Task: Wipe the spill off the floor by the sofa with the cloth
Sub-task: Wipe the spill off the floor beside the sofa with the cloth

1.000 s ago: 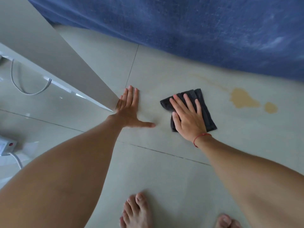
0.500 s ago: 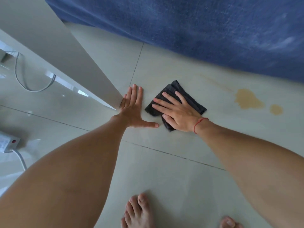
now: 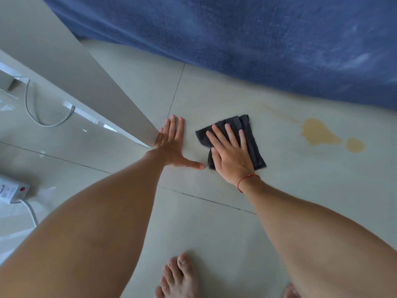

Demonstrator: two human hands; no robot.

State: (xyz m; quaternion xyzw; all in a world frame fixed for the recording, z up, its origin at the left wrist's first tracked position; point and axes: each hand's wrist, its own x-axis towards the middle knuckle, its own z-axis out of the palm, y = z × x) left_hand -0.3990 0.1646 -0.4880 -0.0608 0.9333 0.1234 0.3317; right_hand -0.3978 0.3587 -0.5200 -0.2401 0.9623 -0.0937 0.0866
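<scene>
A folded dark grey cloth (image 3: 253, 143) lies flat on the pale tiled floor (image 3: 214, 222). My right hand (image 3: 231, 157) presses down on it with fingers spread. My left hand (image 3: 175, 145) rests flat on the floor just left of the cloth, fingers apart, thumb pointing toward the cloth. A tan spill (image 3: 318, 133) with a smaller drop (image 3: 354, 145) sits on the floor to the right of the cloth, apart from it, with a faint streak running up-left from it. The blue sofa (image 3: 257, 44) fills the top.
A white furniture panel (image 3: 71, 67) slants in from the upper left, its corner touching my left hand. A white power strip (image 3: 10, 190) with a cable lies at the left edge. My bare feet (image 3: 178, 278) stand at the bottom.
My right hand has swung the cloth back to the right and turned it, after sliding it left toward my left hand. The left hand has stayed planted.
</scene>
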